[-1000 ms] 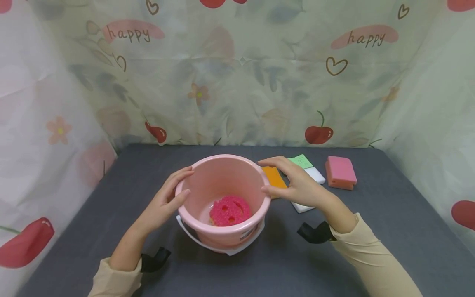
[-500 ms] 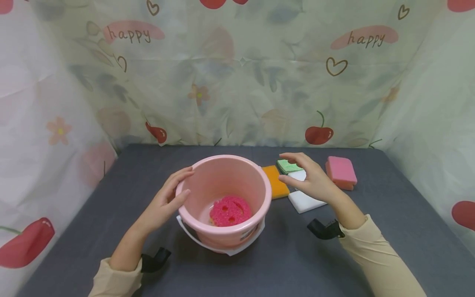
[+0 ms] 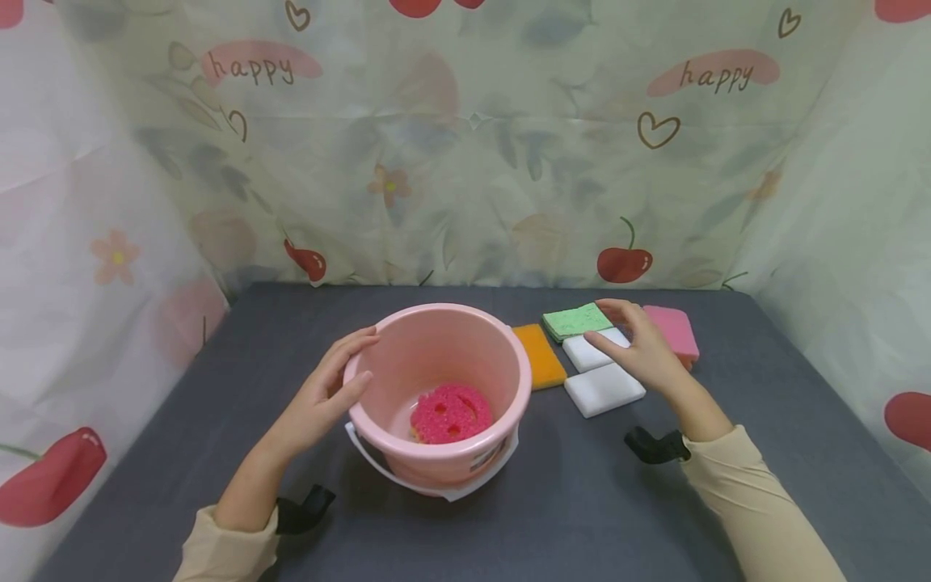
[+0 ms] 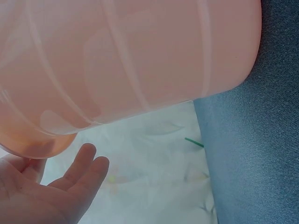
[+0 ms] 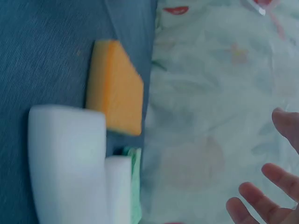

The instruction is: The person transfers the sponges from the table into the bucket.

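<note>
A pink bucket (image 3: 441,449) stands upright on the dark table with its white handle (image 3: 465,487) hanging down in front. Inside, on the bottom, lies a round bright-pink sponge (image 3: 452,414) with a smiley face. My left hand (image 3: 321,400) rests on the left side of the bucket's rim; two of its fingers (image 4: 93,175) stretch out free of the wall. The right hand (image 3: 640,349) hovers with spread, bent fingers over the sponges, nothing in its grasp. Around it lie a green sponge (image 3: 577,321), an orange sponge (image 3: 540,358), and two white sponges (image 3: 605,390).
Stacked pink sponges (image 3: 672,330) lie farther right, partly behind the right hand. A patterned curtain (image 3: 473,162) rises behind the table (image 3: 451,541) and along both sides. A black strap piece (image 3: 655,446) juts from each wrist.
My right hand has left the bucket's right rim and moved right, over the white sponges. The left hand and the bucket have stayed in place.
</note>
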Demonstrator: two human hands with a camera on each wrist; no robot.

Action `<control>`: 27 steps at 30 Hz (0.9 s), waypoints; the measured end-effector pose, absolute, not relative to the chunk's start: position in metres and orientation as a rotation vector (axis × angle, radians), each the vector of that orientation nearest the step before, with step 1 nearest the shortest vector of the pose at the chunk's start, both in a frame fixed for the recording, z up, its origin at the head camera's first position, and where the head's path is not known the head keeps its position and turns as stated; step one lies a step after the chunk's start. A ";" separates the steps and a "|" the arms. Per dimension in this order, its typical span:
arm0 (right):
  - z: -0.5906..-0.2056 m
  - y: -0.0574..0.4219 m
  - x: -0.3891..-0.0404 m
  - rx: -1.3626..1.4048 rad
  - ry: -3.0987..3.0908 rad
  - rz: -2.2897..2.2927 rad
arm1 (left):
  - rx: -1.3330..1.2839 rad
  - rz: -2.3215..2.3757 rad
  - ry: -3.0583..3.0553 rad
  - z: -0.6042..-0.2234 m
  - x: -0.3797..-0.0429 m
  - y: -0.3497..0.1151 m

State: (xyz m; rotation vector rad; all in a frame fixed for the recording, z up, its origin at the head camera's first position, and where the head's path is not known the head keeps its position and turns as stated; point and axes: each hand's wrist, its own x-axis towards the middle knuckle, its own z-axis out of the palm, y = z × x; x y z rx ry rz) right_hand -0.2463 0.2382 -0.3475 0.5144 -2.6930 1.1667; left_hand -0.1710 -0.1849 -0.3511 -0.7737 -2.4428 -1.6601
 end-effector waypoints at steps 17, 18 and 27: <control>-0.366 0.279 -0.251 0.085 -2.635 1.129 | -0.787 -1.672 -2.426 -0.351 -0.171 -0.185; -0.367 0.280 -0.251 0.064 -2.622 1.122 | -0.790 -1.673 -2.424 -0.351 -0.171 -0.185; -0.374 0.293 -0.257 -0.147 -2.585 1.112 | -0.811 -1.677 -2.401 -0.351 -0.171 -0.184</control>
